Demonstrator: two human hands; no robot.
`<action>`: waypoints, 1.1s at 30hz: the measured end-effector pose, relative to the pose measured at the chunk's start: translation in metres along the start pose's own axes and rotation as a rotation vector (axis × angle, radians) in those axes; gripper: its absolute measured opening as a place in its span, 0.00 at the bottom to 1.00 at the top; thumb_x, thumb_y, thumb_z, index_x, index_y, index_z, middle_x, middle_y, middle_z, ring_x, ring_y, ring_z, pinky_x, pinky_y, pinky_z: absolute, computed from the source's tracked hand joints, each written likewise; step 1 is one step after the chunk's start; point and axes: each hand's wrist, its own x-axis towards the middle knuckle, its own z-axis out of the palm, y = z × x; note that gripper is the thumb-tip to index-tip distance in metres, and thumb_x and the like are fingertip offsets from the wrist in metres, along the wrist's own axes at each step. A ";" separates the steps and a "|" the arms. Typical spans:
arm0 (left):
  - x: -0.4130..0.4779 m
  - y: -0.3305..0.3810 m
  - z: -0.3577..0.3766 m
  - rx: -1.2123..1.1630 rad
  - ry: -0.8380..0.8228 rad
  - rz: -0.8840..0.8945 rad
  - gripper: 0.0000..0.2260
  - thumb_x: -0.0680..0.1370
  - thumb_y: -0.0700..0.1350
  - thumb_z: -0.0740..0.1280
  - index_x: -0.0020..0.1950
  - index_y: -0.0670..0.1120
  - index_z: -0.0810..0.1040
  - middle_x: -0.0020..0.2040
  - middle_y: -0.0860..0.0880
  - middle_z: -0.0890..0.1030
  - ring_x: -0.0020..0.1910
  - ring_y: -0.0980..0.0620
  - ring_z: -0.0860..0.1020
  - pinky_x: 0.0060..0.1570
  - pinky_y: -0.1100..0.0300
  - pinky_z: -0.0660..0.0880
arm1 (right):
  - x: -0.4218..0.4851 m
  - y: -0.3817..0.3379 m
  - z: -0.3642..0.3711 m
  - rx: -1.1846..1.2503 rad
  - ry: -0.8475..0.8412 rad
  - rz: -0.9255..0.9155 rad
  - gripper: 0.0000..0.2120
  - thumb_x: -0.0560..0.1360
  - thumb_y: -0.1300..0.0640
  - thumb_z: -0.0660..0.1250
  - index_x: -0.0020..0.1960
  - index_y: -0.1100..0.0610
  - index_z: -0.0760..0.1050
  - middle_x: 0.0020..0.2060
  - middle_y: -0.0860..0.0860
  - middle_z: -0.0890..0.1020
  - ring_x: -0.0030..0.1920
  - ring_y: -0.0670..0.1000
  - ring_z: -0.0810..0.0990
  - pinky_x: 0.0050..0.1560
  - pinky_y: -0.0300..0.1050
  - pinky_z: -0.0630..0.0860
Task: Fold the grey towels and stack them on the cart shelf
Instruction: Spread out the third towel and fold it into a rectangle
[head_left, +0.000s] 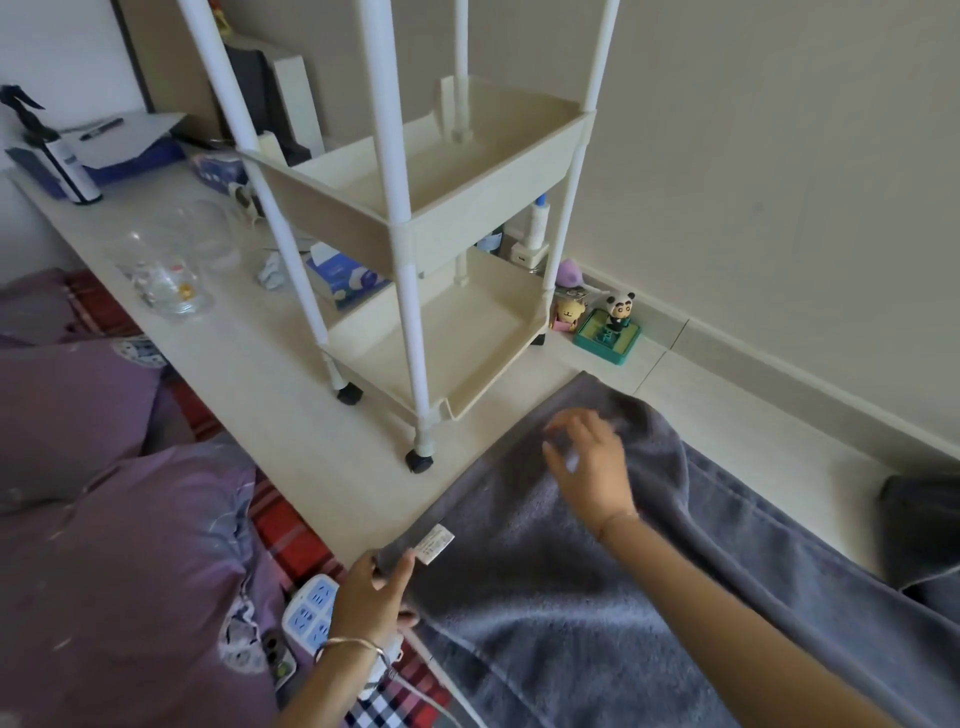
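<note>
1. Grey, fluffy towel (571, 613) lies spread on the pale surface (322, 467) by the cart (410, 228).
2. Left hand (371, 597) pinches its labelled corner; right hand (592, 467), fingers loose, is over the far end.
3. Two towels: second towel (922, 525) at right.

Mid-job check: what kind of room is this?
Probably a home bedroom: purple bedding lies at the left beside a long pale ledge that bears glass bowls, a tissue pack and a wheeled cart, with toy figurines by the wall.
</note>
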 end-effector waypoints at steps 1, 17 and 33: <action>0.001 -0.002 -0.004 0.034 0.004 0.021 0.06 0.76 0.42 0.67 0.45 0.42 0.72 0.44 0.38 0.78 0.30 0.48 0.80 0.24 0.61 0.77 | -0.019 -0.013 0.002 0.076 -0.031 -0.047 0.06 0.71 0.60 0.71 0.47 0.55 0.77 0.49 0.50 0.78 0.50 0.52 0.77 0.49 0.49 0.74; -0.024 -0.030 -0.015 0.780 0.176 0.739 0.27 0.74 0.63 0.58 0.66 0.48 0.74 0.67 0.45 0.73 0.64 0.43 0.70 0.58 0.45 0.71 | -0.214 -0.046 -0.030 0.075 -0.232 0.158 0.12 0.65 0.42 0.71 0.44 0.45 0.74 0.39 0.36 0.74 0.37 0.41 0.73 0.29 0.32 0.71; -0.029 -0.029 -0.013 1.058 -0.004 0.754 0.32 0.77 0.60 0.39 0.71 0.48 0.69 0.72 0.48 0.68 0.73 0.47 0.63 0.72 0.47 0.57 | -0.236 -0.068 -0.039 -0.003 -0.175 -0.036 0.04 0.63 0.57 0.64 0.36 0.52 0.70 0.29 0.45 0.74 0.26 0.46 0.71 0.23 0.37 0.67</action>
